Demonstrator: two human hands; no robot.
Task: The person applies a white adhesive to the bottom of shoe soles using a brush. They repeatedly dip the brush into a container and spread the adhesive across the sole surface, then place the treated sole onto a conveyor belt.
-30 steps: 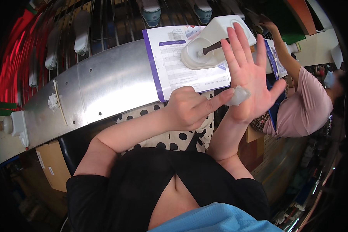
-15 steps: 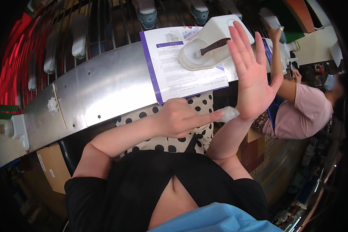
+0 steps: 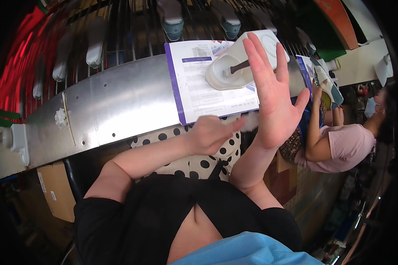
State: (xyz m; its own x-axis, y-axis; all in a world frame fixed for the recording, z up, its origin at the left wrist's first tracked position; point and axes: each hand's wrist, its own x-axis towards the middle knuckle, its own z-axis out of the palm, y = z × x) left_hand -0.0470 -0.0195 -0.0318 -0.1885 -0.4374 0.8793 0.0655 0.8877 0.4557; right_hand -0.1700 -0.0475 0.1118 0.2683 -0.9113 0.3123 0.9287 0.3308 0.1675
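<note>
Overhead, a steel counter (image 3: 119,106) bears a paper sheet (image 3: 203,88).

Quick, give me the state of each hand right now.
Left hand: closed, pinching a small whitish wad against the right palm.
Right hand: open, fingers spread, holding nothing.

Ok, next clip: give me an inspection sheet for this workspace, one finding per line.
Surface: curved metal bench, bare in the middle.
Job's things: small blurred white wad at the left hand's fingertips, against the right palm.
Clutter: printed sheet with a white shoe sole on it; thin stick and white lump at left.
Grippers: left hand curled, pinching the wad; right hand raised, fingers spread.
Cables: nothing seen.
Surroundings: rack of shoe forms behind; seated co-worker at right; cardboard box below.
</note>
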